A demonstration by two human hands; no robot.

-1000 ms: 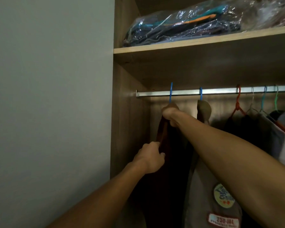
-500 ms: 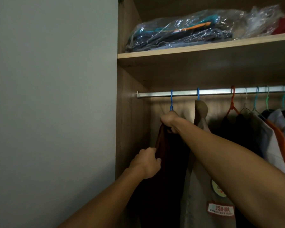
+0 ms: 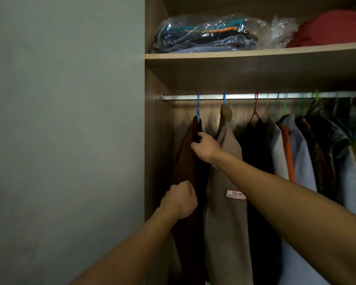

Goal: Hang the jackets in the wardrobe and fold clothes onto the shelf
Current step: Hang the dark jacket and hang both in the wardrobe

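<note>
Open wooden wardrobe (image 3: 156,140) beside a grey wall (image 3: 66,120). Upper shelf (image 3: 255,53) bearing plastic-wrapped folded clothes (image 3: 206,36) and a red bundle (image 3: 333,27). Metal rail (image 3: 245,97) carrying a row of hung garments. Dark maroon jacket (image 3: 185,161), leftmost on the rail, on a blue hanger (image 3: 198,108); beige jacket (image 3: 226,202) just beside it. Right hand (image 3: 205,148) pinches the maroon jacket near its collar; left hand (image 3: 180,199), fingers curled, grips its front edge lower down.

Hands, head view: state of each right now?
Left hand: closed, gripping the dark maroon jacket low on its front edge.
Right hand: closed, pinching the same jacket below its blue hanger.
</note>
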